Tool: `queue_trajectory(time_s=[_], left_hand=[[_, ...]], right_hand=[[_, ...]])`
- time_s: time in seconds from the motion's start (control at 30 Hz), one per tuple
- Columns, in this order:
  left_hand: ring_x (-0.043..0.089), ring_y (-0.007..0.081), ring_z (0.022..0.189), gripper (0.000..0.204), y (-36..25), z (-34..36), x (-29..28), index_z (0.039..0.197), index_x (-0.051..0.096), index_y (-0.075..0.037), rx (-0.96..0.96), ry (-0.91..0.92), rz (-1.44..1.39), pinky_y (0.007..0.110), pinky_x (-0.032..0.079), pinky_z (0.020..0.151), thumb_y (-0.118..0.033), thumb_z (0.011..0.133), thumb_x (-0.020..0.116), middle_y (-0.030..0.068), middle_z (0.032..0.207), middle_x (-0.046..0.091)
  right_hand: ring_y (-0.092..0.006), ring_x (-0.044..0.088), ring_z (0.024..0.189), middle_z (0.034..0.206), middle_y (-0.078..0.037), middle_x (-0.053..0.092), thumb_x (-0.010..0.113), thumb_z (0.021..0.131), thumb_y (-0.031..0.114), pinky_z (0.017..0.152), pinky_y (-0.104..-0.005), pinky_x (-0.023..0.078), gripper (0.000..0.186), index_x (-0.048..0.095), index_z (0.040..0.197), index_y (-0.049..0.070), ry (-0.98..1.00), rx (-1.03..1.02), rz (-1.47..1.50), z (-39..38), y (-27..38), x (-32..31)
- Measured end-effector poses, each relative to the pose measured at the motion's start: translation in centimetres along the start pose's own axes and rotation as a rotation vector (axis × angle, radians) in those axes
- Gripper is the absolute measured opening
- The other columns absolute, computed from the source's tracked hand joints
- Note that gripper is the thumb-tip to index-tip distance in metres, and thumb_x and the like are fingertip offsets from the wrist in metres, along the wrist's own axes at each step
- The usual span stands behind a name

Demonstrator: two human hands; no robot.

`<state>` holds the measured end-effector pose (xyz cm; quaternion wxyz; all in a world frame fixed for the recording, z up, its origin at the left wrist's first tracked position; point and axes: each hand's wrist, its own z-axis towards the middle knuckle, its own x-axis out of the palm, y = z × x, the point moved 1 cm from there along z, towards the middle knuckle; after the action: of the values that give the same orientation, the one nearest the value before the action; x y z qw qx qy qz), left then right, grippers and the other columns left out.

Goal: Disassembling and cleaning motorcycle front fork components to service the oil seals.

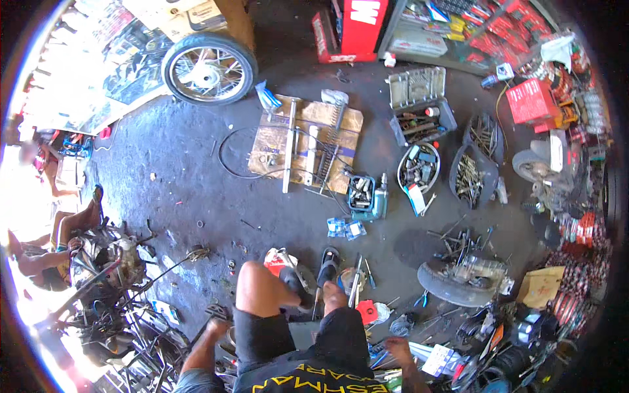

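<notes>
My left hand (216, 327) is low beside my left knee, its fingers closed around a dark part (217, 310) whose kind I cannot make out. On the other side, my right hand (397, 348) hangs over the tools and parts by my right thigh, fingers loosely apart and nothing visible in them. Close to it lie a white printed packet (440, 360) and a red part (368, 311). Between my feet and that hand are long metal tools (356, 281) and a screwdriver (371, 272). Blue-handled pliers (422, 300) rest farther right.
Ahead lies flattened cardboard (268, 141) with fork tubes and a spring. An open toolbox (422, 121), a parts basin (419, 169) and a spoked wheel (209, 69) stand beyond. An engine with tyre (462, 281) is at right. Another person (39, 259) sits left by a dismantled motorcycle (111, 288).
</notes>
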<state>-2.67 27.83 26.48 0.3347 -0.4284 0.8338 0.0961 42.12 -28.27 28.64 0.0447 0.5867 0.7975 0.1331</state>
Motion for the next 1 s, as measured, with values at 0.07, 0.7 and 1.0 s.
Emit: queue_trajectory(time_s=[0.07, 0.7, 1.0], left_hand=[[0.065, 0.0224, 0.067, 0.017, -0.8, 0.8, -2.2, 0.084, 0.071, -0.008, 0.003, 0.024, -0.138, 0.038, 0.049, 0.053, -0.021, 0.084, 0.060, 0.0099, 0.077, 0.068], [0.061, 0.0250, 0.086, 0.022, 5.5, 16.3, -48.9, 0.085, 0.067, -0.004, 0.047, -0.230, -1.118, 0.042, 0.042, 0.079, -0.025, 0.082, 0.067, 0.0123, 0.087, 0.065], [0.058, 0.0262, 0.095, 0.027, -2.3, 25.6, -73.3, 0.086, 0.065, -0.001, 0.086, -0.294, -1.446, 0.044, 0.039, 0.092, -0.027, 0.080, 0.070, 0.0134, 0.091, 0.063]], right_hand=[[-0.0150, 0.061, 0.059, 0.074, -0.005, 0.065, 0.068, 0.083, 0.014, 0.050, -0.0280, 0.049, 0.017, 0.067, 0.096, 0.002, -0.115, -0.217, -0.316, 4.2, 1.4, -2.9], [-0.0121, 0.061, 0.063, 0.075, -0.004, 0.064, 0.069, 0.085, 0.018, 0.054, -0.0254, 0.049, 0.022, 0.066, 0.100, 0.003, 0.160, -0.308, -0.987, 6.6, 55.9, 51.2], [-0.0161, 0.060, 0.060, 0.069, -0.004, 0.059, 0.065, 0.084, 0.014, 0.048, -0.0301, 0.048, 0.009, 0.059, 0.088, 0.009, 0.148, -0.321, -0.539, 29.3, 85.0, 75.2]])
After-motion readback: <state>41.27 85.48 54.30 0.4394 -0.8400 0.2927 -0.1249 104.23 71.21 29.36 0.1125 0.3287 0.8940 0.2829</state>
